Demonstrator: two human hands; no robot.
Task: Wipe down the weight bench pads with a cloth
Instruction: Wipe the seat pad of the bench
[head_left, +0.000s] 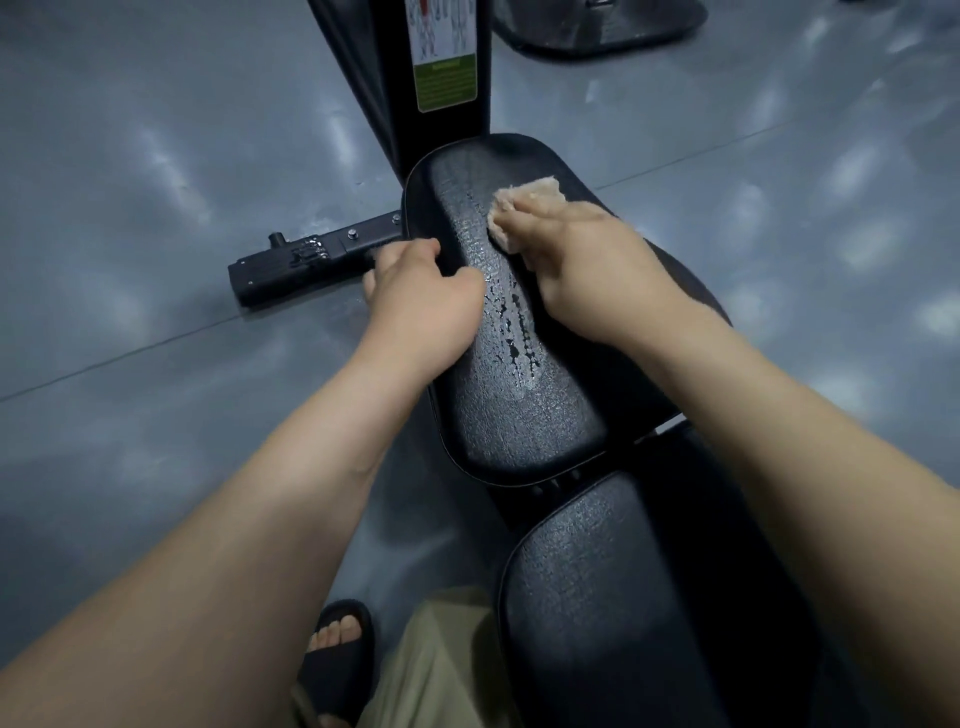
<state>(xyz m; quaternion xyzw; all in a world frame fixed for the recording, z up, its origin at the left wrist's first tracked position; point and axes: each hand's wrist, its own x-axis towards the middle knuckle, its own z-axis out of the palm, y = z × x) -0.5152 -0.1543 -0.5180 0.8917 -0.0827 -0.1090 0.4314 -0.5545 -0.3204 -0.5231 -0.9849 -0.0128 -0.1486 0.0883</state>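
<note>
Two black, textured pads lie end to end. The far pad (524, 395) fills the middle of the view, and the near pad (613, 597) sits at about 5 o'clock from it, with a narrow gap between them. A tan, fluffy cloth (524, 197) lies on the far pad toward its 12 o'clock end, a little right of the pad's centre line.

The right hand (587, 275) covers the cloth's near side, its fingers curled over the cloth and pressing it onto the pad, so the cloth bulges out past the fingertips. A band of wet droplets (511, 322) runs along the pad's middle, at 6 o'clock from the cloth and between the two hands. The left hand (415, 301) grips the pad's rim at 9 o'clock. Its thumb is on the top surface and its fingers are bent down over the edge, where their tips are hidden.

At 12 o'clock a black upright post (374, 78) rises behind the pad, bearing a white and green label (445, 73) whose print is too blurred to read. At 9 o'clock a black foot bar (301, 262) lies on the glossy grey floor (156, 156). Another dark base (597, 26) sits at 1 o'clock on the top edge. At 7 o'clock are a foot in a black sandal (332, 670) and an olive trouser leg (447, 670).
</note>
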